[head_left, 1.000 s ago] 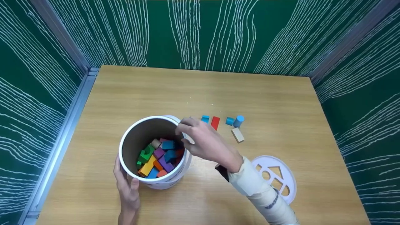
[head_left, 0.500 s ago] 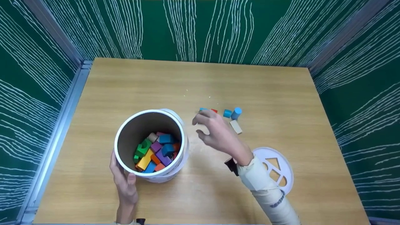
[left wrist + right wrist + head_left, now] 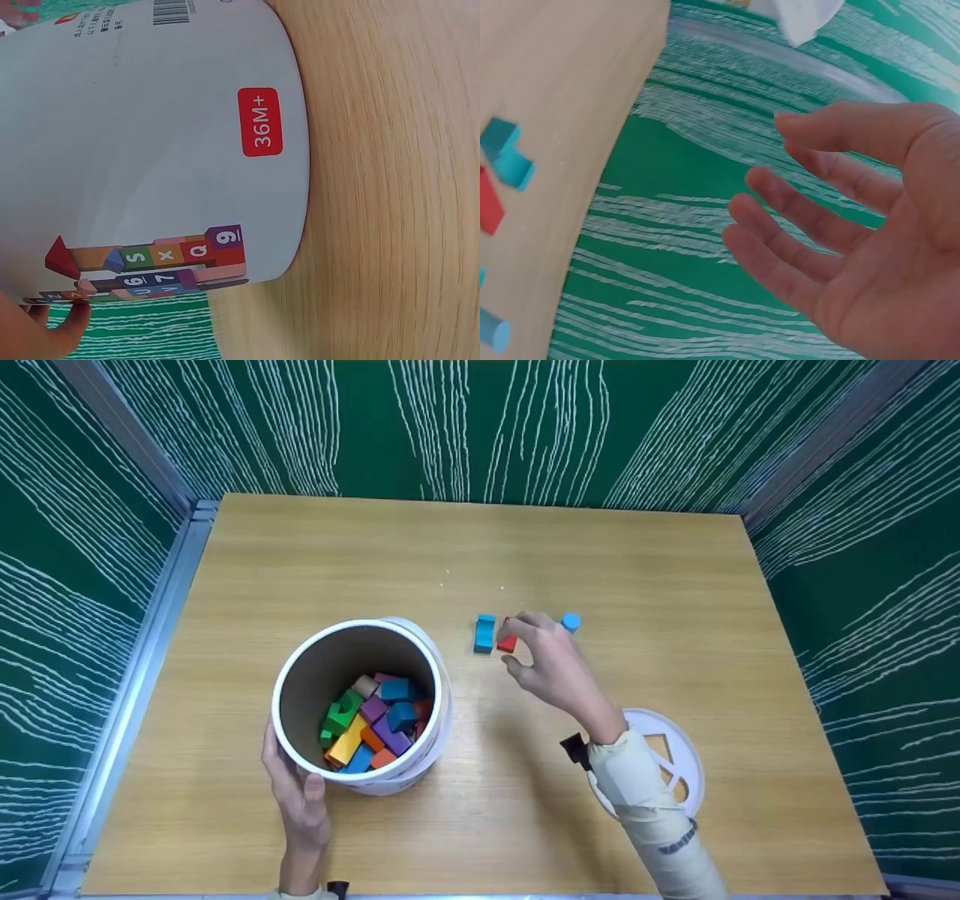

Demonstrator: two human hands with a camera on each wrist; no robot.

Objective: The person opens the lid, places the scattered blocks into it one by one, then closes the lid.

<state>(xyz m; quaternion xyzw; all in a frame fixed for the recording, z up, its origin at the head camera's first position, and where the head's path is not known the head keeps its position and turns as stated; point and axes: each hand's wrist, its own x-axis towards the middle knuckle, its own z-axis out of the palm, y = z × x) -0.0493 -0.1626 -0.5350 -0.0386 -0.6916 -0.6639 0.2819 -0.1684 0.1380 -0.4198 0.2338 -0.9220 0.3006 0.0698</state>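
Observation:
A white cylindrical bucket stands at left centre in the head view, with colourful blocks inside. My left hand holds its near-left side, thumb in front and fingers along the wall. In the left wrist view, the bucket's printed wall fills much of the frame. My right hand hovers above the table with nothing in its loosely bent fingers; the right wrist view shows the palm and fingers apart. Beyond it lie a blue notched block, a partly covered red block and a blue cylinder.
A white round lid with cut-out shapes lies to the right, partly under my right forearm. Tiny light specks dot the wooden table toward the back. Green walls with white lines enclose it.
My right hand has left the bucket's rim and moved right, over the loose blocks, hiding some. My left hand stays at the bucket. The view has shifted slightly.

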